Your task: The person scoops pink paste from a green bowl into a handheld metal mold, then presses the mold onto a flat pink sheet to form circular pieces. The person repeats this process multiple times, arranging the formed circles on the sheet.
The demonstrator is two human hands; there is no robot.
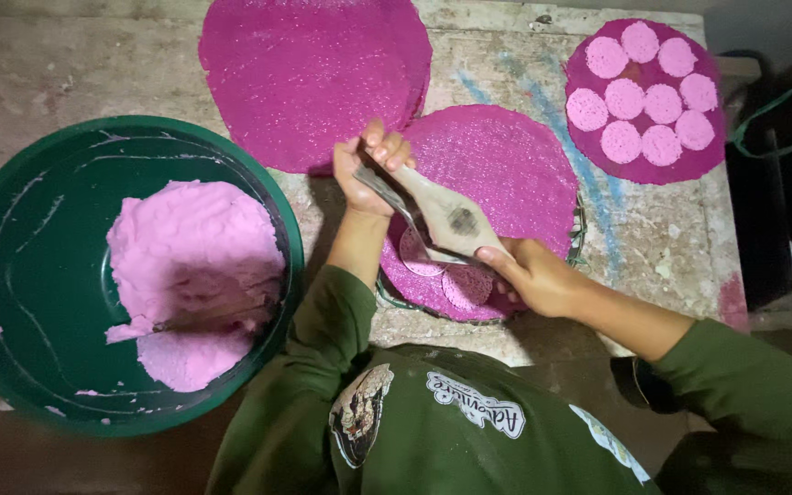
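Observation:
My left hand (pixel 367 165) grips the top end of a metal strip and a pale wooden paddle (pixel 451 218) over a round magenta mat (pixel 506 165). My right hand (pixel 538 275) holds the paddle's lower end, close to two pale pink dough discs (pixel 467 286) lying on the mat's near edge. The paddle's blade lies slanted between both hands, with a dark spot on it.
A large green basin (pixel 38 275) with a lump of pink dough (pixel 190 266) stands at the left. A stack of magenta mats (pixel 313 73) lies at the back. Another mat (pixel 708 160) at the right carries several pink discs. The worn table's edge (pixel 726 275) runs along the right.

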